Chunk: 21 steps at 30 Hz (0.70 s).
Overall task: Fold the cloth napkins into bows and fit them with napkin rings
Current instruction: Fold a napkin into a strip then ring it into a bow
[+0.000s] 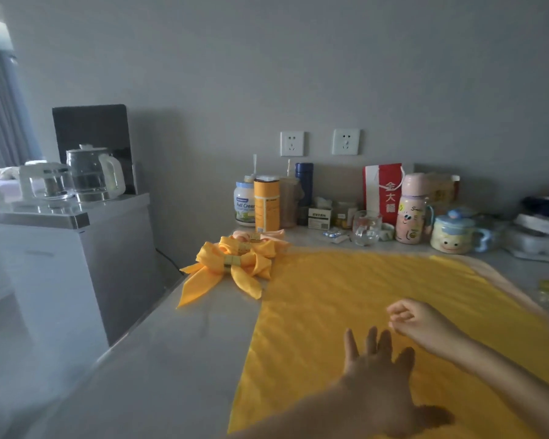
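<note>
Lying under left hand (377, 372): napkin (346, 289)

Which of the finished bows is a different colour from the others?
The pale peach bow at the back of the row, beside the orange canister. The two bows in front of it are bright yellow, like the flat napkin.

Both forearms are bare in the head view, with no sleeve edge showing up to the frame border. Left hand (377, 378) and right hand (420, 321) are ungloved; nothing worn on the fingers or wrists can be made out. Left hand slightly blurred, nails too soft to judge.
</note>
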Tool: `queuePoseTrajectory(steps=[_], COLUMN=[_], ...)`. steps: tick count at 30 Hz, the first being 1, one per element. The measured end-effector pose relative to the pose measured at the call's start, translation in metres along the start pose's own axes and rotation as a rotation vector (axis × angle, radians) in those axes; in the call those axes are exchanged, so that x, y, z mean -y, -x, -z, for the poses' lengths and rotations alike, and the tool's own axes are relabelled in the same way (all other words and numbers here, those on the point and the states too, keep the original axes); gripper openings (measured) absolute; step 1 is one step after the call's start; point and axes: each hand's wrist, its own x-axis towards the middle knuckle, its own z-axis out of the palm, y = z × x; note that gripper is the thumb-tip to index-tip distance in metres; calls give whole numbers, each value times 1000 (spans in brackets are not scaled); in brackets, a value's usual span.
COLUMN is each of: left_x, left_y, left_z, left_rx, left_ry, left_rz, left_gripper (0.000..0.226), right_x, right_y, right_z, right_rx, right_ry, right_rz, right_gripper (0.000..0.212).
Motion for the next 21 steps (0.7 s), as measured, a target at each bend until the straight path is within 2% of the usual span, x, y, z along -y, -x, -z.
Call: queuePoseTrajectory(steps=[2, 4, 5, 6, 7, 9, 10, 11, 14, 16, 18, 19, 21], left_x=[-18, -25, -25, -28, -28, -33, -33, -33, -26, -18, -8, -3, 11], left_y=[-5, -5, -6, -3, -1, 5, 6, 9, 12, 15, 22, 28, 42], left_z=[-14, -30, -36, -39, -40, -38, -35, -35, -34, -30, -18, -9, 10], left_rx=[38, 21, 8, -1, -4, -15, -25, -27, -71, -59, 4, 39, 86], left_ry=[50, 61, 77, 90, 94, 64, 61, 62, 76, 154, 357, 466, 592], left_rz=[-61, -90, -74, -60, -43, -3, 5, 13, -12, 6, 58, 84, 139], left_gripper=[103, 149, 157, 153, 137, 84, 65, 55, 47, 47, 49, 50, 53], right_x=[-19, -35, -40, -46, -49, -52, -52, -53, -46, -39, -35, -36, -36], right_y=[32, 56, 62, 72, 78, 93, 98, 105, 119, 132, 140, 142, 140], right_z=[13, 25, 29, 34, 37, 43, 44, 44, 46, 50, 53, 55, 56], right_rx=[1, 23, 33, 32, 26, 25, 25, 22, 60, 156, 187, 150, 50], right_ry=[15, 7, -2, -4, -2, 0, -6, -12, -21, 77, 272, 351, 412], right_rz=[-1, -5, -7, -2, 8, 19, 33, 48, 104, 120, 121, 136, 163], right_gripper=[16, 13, 13, 13, 14, 18, 19, 20, 14, 32, 46, 42, 20])
